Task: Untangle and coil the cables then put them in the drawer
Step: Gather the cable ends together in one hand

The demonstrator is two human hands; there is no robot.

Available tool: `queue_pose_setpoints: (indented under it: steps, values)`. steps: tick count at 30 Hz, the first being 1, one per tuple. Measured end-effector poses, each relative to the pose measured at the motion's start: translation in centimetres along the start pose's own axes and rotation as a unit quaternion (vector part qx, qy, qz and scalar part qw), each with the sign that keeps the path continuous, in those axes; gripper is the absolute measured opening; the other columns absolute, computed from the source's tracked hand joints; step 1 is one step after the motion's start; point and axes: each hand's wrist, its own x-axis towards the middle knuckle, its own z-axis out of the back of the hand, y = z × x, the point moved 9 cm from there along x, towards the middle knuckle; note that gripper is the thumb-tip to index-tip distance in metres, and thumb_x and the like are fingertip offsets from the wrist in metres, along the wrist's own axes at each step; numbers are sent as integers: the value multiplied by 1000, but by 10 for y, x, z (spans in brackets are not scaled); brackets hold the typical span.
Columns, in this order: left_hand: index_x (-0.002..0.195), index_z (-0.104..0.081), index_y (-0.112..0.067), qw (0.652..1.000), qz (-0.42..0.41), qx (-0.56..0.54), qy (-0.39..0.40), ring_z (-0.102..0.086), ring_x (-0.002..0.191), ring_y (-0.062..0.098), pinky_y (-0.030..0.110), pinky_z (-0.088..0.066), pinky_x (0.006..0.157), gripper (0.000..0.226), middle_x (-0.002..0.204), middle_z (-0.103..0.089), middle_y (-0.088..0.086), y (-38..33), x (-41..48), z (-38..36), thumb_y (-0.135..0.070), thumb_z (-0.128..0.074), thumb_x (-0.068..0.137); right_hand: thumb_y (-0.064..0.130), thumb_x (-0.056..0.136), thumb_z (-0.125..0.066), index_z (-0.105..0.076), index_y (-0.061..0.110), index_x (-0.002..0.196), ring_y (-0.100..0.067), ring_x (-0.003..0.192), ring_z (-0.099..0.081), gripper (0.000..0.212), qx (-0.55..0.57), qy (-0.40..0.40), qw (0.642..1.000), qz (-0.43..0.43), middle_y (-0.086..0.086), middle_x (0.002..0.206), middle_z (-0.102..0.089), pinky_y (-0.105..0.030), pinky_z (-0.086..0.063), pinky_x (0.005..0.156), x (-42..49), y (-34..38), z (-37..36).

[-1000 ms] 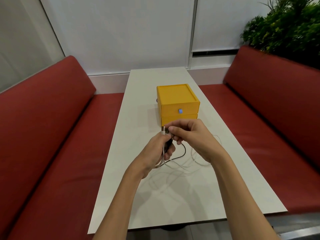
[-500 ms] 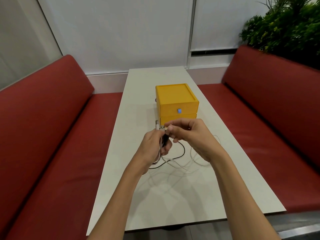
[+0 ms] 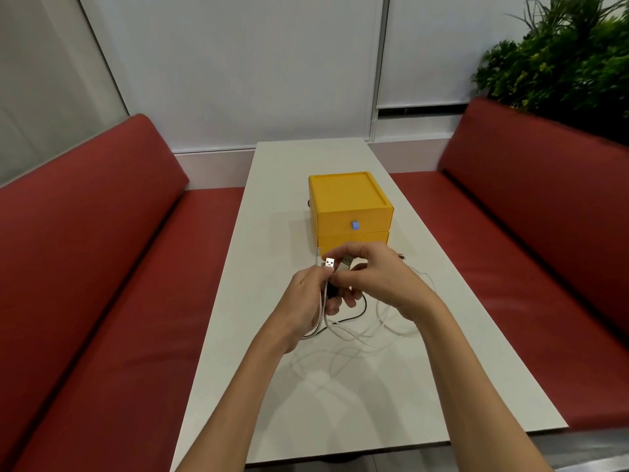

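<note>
We note our left hand (image 3: 308, 294) and right hand (image 3: 377, 277) both closed on cable plugs (image 3: 329, 263) above the surface (image 3: 272, 199); slack cables (image 3: 381, 321) lie clear of its edges, the yellow drawer box (image 3: 350, 206) just beyond.

The lower front of the yellow plastic two-drawer box (image 3: 350, 212) is hidden behind the person's right hand (image 3: 377, 281). Where the thin white cables (image 3: 384, 321) and black cable (image 3: 354, 315) cross inside the left hand (image 3: 306, 301) cannot be made out. Both forearms are cut off at the bottom edge. The green plant (image 3: 571, 56) is blurred, cropped at the right.
</note>
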Motion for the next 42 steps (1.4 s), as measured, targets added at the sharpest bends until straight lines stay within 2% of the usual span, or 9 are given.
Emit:
queue_pose_setpoints:
  steps: [7, 13, 16, 20, 28, 31, 35, 39, 42]
  values:
    - [99, -57, 5, 999, -1, 39, 32, -45, 56, 15, 27, -37, 57, 32, 76, -66, 13, 0, 2, -3, -5, -27, 92, 7, 74, -67, -67, 7, 82, -31, 49, -59, 8, 21, -31, 999, -9, -18, 63, -65, -42, -52, 57, 7, -5, 9]
    - [92, -53, -20, 989, -32, 142, 2, -42, 62, 14, 28, -36, 60, 25, 72, -57, 1, -6, 8, 0, -8, -31, 94, 6, 72, -71, -66, -2, 81, -18, 48, -57, 14, 46, -86, 994, -45, -2, 50, -60, -33, -51, 59, 14, -8, 18]
    - [85, -50, -35, 987, -43, 154, -6, -36, 66, 15, 31, -32, 60, 22, 73, -46, -4, -9, 13, 3, -18, -38, 78, 5, 73, -72, -66, -3, 82, -17, 48, -57, 14, 60, -81, 994, -42, -3, 50, -61, -33, -52, 60, 17, -1, 19]
    - [94, -47, -47, 984, -75, 162, -11, -39, 64, 13, 34, -34, 61, 26, 78, -50, -10, -17, 16, 4, -25, -40, 82, 8, 80, -73, -69, 5, 94, -19, 54, -56, 15, 89, -47, 995, -5, -5, 55, -58, -28, -51, 58, 18, 11, 18]
    - [103, -49, -19, 986, -83, 144, 3, -33, 57, 9, 19, -34, 51, 16, 77, -47, -1, -20, 15, 2, -12, -36, 99, 12, 77, -77, -69, 6, 89, -13, 63, -58, 16, 37, 9, 999, 31, -5, 73, -65, -24, -49, 61, 13, 24, 13]
    - [104, -50, -13, 985, -90, 145, 29, -36, 56, 11, 25, -38, 53, 17, 79, -51, -2, -24, 11, -5, -10, -34, 102, 8, 76, -78, -69, 8, 96, -12, 61, -56, 22, 16, 13, 999, 34, -7, 73, -62, -23, -48, 61, 14, 25, 15]
    - [97, -52, -20, 972, -65, 212, 83, -66, 68, 22, 28, -47, 67, 19, 60, -56, -5, -20, 6, -10, -19, -34, 104, 12, 78, -77, -70, 12, 106, -10, 60, -55, 29, -7, 46, 999, 29, -9, 72, -61, -20, -47, 61, 13, 24, 17]
    - [100, -54, -19, 977, -45, 174, 119, -70, 76, 24, 18, -49, 67, 16, 58, -57, 1, -21, -2, -16, -18, -38, 104, 15, 78, -78, -71, 10, 99, -16, 63, -54, 22, -8, 55, 998, 28, -12, 73, -64, -22, -48, 61, 11, 23, 21]
    - [95, -53, -16, 986, -36, 123, 107, -68, 71, 26, 22, -51, 68, 13, 55, -53, 4, -23, -2, -13, -22, -43, 102, 10, 80, -75, -70, 9, 102, -15, 65, -57, 22, 24, 42, 998, 35, -15, 76, -67, -20, -48, 58, 10, 24, 23]
